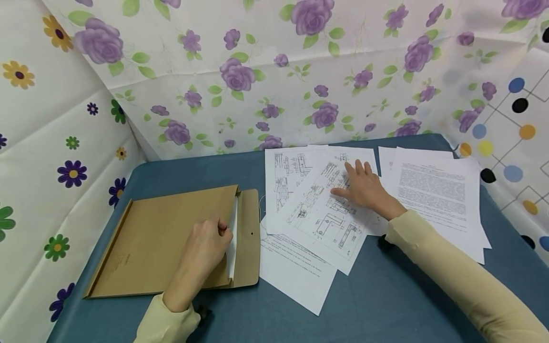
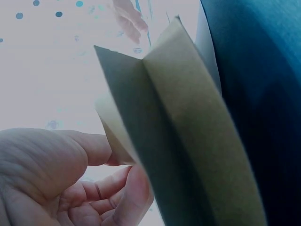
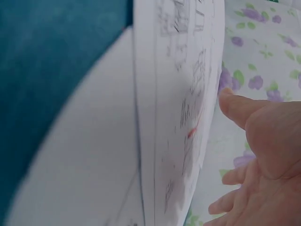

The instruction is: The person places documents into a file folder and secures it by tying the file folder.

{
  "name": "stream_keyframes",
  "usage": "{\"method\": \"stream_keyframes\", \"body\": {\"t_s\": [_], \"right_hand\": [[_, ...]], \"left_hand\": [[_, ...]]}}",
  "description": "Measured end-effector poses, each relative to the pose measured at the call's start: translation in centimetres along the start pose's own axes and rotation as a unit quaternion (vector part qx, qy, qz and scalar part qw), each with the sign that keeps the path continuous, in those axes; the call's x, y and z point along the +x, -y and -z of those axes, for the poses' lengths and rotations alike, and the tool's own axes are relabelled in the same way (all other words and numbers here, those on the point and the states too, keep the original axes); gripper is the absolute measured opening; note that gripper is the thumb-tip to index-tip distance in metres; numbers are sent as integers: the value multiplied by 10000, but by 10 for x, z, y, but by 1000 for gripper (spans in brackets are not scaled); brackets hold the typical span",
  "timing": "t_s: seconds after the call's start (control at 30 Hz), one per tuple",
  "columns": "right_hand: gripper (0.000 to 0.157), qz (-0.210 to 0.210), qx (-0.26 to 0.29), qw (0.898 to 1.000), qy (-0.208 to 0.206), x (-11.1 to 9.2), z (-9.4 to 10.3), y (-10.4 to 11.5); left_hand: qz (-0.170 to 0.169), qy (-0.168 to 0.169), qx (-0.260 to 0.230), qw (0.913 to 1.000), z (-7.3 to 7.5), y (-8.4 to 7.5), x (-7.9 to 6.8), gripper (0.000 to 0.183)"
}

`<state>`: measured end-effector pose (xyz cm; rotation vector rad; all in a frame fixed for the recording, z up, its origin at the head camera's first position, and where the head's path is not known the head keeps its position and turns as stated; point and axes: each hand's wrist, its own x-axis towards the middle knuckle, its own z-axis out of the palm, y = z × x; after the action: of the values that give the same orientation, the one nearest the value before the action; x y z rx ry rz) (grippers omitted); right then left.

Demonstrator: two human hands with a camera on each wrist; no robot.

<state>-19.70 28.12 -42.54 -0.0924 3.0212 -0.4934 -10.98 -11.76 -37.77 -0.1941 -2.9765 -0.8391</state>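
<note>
A brown cardboard document folder (image 1: 158, 228) lies on the left, its end flap (image 1: 249, 228) folded out to the right. White paper (image 1: 233, 243) shows inside its opening. My left hand (image 1: 205, 247) pinches the folder's front panel at that opening between thumb and curled fingers, as the left wrist view shows. To the right, my right hand (image 1: 364, 187) is spread with straight fingers over a sheet of technical drawings (image 1: 309, 200); whether it touches the paper I cannot tell. Under that sheet, another drawing sheet (image 1: 279, 176) and a typed page (image 1: 296, 271) overlap.
A second pile of typed pages (image 1: 433, 195) lies at the right, beyond my right forearm. Blue cloth (image 1: 283, 328) covers the table. Flowered sheets (image 1: 257, 57) hang along the back and left, and a dotted one (image 1: 514, 143) on the right.
</note>
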Motion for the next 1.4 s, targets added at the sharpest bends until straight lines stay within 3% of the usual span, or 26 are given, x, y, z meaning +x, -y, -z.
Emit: {"method": "stream_keyframes", "body": {"t_s": [0.4,0.63,0.8,1.07,1.4], "right_hand": [[105,111,101,9997,206,14,9,-10],[114,-32,58,9987,512,17,3,-18],[125,-97,-70,9988,475,18,-1,-24],[131,-154,-121,9984,523,25,4,-22],[127,-289,-209,9992,204,26,6,-17]], "left_hand": [[21,49,13,10000,0,1,0,6],[3,31,57,10000,-1,2,0,6],[-35,12,79,10000,-2,2,0,6],[2,40,62,10000,-2,2,-1,7],[-81,-17,7,10000,-3,4,0,7]]}}
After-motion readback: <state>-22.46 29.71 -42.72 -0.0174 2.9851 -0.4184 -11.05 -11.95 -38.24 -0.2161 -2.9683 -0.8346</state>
